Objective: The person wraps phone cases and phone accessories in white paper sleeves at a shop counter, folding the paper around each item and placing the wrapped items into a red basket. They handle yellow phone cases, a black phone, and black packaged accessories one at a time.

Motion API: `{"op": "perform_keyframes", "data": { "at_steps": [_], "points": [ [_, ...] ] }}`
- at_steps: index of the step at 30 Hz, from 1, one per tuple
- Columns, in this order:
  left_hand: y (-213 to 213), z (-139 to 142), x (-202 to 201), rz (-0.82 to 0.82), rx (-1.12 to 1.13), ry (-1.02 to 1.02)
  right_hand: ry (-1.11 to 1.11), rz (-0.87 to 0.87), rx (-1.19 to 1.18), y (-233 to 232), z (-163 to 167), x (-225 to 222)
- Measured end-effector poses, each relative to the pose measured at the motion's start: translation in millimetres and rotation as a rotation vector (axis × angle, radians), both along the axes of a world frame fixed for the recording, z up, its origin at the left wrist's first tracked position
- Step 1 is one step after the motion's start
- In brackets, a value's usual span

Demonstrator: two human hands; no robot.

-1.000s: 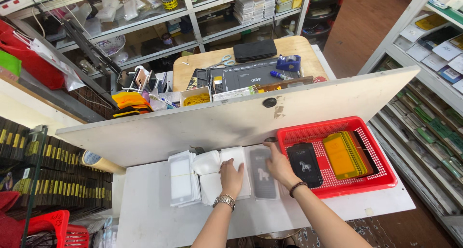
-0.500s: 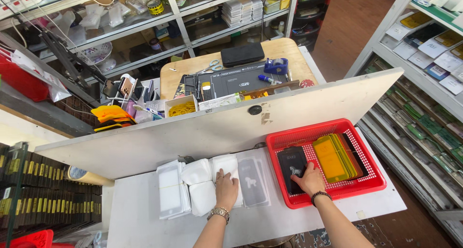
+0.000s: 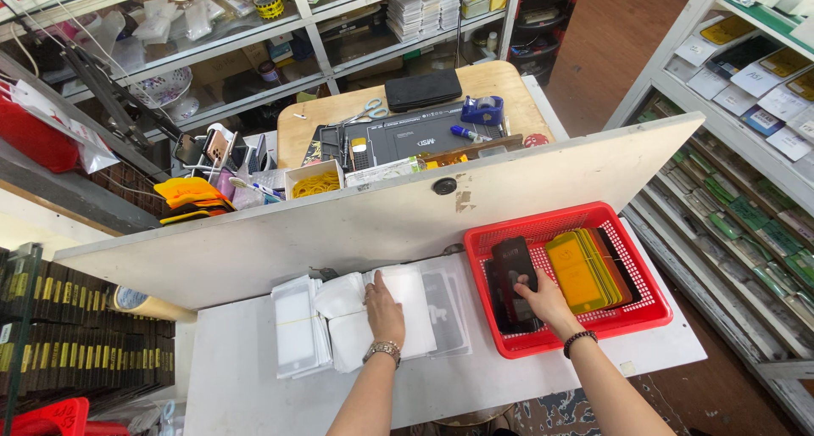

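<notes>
My left hand (image 3: 383, 310) lies flat on a stack of white and clear plastic sleeves (image 3: 411, 309) on the white table (image 3: 246, 377). A second bundle of clear sleeves (image 3: 295, 326) lies to its left. My right hand (image 3: 543, 297) is inside the red basket (image 3: 623, 317) and grips a black flat phone-sized piece (image 3: 511, 266), lifting its upper end. Beside it in the basket lies a pile of yellow flat pieces (image 3: 581, 269).
A white board (image 3: 356, 224) stands tilted along the table's back edge. Behind it is a wooden desk (image 3: 475, 84) with a dark mat, scissors, a blue tape dispenser and a box of rubber bands (image 3: 315, 181). Shelving runs along the right (image 3: 746, 148) and back.
My right hand moved from the sleeves on the table into the red basket and took hold of the black piece. My left hand stayed on the sleeve stack.
</notes>
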State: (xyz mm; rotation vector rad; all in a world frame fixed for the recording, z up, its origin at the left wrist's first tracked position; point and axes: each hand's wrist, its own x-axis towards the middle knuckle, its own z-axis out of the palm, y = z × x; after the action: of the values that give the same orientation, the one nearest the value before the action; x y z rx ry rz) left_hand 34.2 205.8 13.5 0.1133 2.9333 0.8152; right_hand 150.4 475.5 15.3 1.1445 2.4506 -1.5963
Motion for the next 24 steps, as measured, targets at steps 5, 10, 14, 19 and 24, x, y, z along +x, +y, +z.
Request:
{"op": "perform_keyframes", "data": {
  "at_steps": [5,10,14,19,24],
  "points": [
    [-23.4,-3.9,-16.0,-0.031,0.017,0.129,0.284,-0.070,-0.230,-4.5,14.9,-11.6],
    [-21.7,7.4,-25.6,-0.007,0.586,-0.017,0.660,-0.115,-0.758,-20.1,46.9,-46.4],
    [-8.8,24.8,-13.9,-0.170,0.837,-0.164,0.767,-0.013,-0.909,-37.1,61.4,-72.2],
    [-4.7,49.1,-5.7,-0.220,0.785,-0.187,0.721,0.086,-0.987,-51.3,63.0,-77.3],
    [-9.3,53.4,-12.6,-0.291,0.904,-0.230,0.690,0.174,-0.906,-46.5,74.4,-74.1]
  ]
}}
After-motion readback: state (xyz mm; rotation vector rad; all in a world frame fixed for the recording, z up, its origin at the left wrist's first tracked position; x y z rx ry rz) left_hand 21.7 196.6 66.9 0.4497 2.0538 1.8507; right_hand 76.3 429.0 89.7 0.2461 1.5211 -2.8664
